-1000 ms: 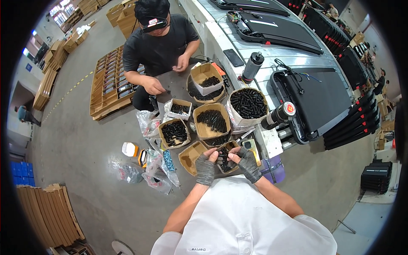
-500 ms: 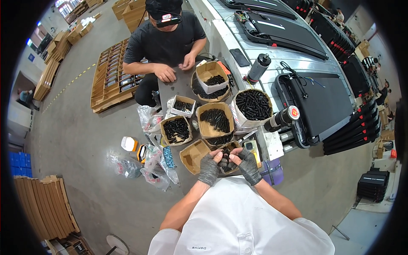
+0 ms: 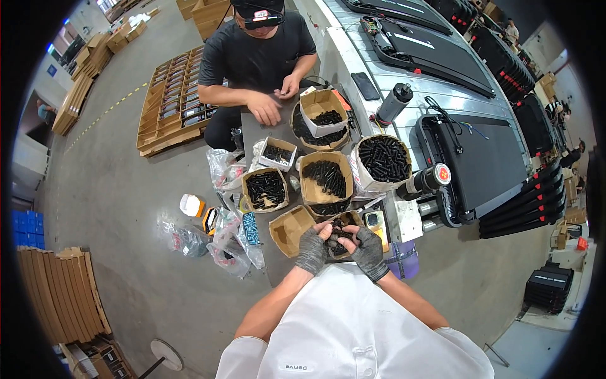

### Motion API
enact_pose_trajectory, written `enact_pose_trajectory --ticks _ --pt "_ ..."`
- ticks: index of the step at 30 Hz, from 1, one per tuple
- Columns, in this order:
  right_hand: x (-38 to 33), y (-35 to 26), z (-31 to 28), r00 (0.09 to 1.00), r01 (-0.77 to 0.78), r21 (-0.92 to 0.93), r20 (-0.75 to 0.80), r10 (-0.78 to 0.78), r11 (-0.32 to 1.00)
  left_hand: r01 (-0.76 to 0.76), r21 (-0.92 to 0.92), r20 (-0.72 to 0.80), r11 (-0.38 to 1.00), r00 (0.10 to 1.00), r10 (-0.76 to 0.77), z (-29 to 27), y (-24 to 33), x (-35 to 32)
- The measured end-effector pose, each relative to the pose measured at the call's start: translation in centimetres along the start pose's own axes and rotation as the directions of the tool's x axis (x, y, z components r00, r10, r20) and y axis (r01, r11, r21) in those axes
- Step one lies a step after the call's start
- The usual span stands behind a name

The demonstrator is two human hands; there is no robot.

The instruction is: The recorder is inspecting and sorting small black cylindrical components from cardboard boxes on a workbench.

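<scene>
Both my hands wear grey fingerless gloves and meet over a small cardboard box (image 3: 355, 218) holding small black bolt-like pieces. My left hand (image 3: 314, 247) is closed at the box's left side, thumb and fingertips pinched together. My right hand (image 3: 367, 251) is closed at the right side, its fingers curled over the dark pieces. Whatever the fingertips hold is too small and dark to make out. Touching the left hand's side is an open cardboard box (image 3: 290, 228) with a bare brown bottom. Just beyond stands a larger cardboard box (image 3: 326, 178) partly filled with black bolts.
More boxes of black bolts (image 3: 265, 189) and a white-sided tub of black bolts (image 3: 382, 158) crowd the table. A yellow-cased phone (image 3: 376, 228) lies right. Plastic bags with blue bolts (image 3: 251, 228) hang left. Across the table sits a co-worker (image 3: 259, 63); treadmill-like decks (image 3: 480, 158) stand right.
My hands stay over the small box, with slight finger shifts. The view has turned a little. The co-worker's hand on the left has moved and is blurred.
</scene>
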State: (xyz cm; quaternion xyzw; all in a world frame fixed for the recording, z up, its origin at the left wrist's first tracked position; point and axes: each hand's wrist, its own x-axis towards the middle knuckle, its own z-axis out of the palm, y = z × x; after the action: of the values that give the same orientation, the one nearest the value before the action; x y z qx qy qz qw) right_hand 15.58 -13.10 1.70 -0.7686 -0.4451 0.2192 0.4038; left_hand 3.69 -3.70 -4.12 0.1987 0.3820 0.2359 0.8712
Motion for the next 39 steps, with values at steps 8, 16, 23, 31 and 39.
enact_pose_trajectory --ticks 8,16,23,31,39 --pt "0.0 5.9 0.6 0.953 -0.067 -0.155 0.284 0.109 0.986 -0.005 -0.030 0.089 1.000 0.996 0.008 -1.1 0.2 0.2" --pt "1.2 1.2 1.6 0.995 -0.032 0.116 0.094 0.021 0.993 -0.216 0.370 0.063 0.904 0.976 0.207 -1.6 -0.4 0.0" --pt "2.5 -1.0 1.1 0.994 0.097 0.063 0.033 -0.099 0.993 -0.231 0.374 0.103 0.898 0.973 0.208 -1.5 0.0 0.4" --pt "10.7 -1.4 -0.2 0.971 0.231 -0.139 0.090 -0.220 0.963 -0.217 0.202 -0.062 0.955 0.970 0.234 -3.2 2.6 -0.8" --pt "18.9 2.7 5.4 0.943 0.183 -0.171 0.309 -0.123 0.968 -0.306 0.307 -0.298 0.901 0.869 0.396 -12.6 2.8 -1.9"
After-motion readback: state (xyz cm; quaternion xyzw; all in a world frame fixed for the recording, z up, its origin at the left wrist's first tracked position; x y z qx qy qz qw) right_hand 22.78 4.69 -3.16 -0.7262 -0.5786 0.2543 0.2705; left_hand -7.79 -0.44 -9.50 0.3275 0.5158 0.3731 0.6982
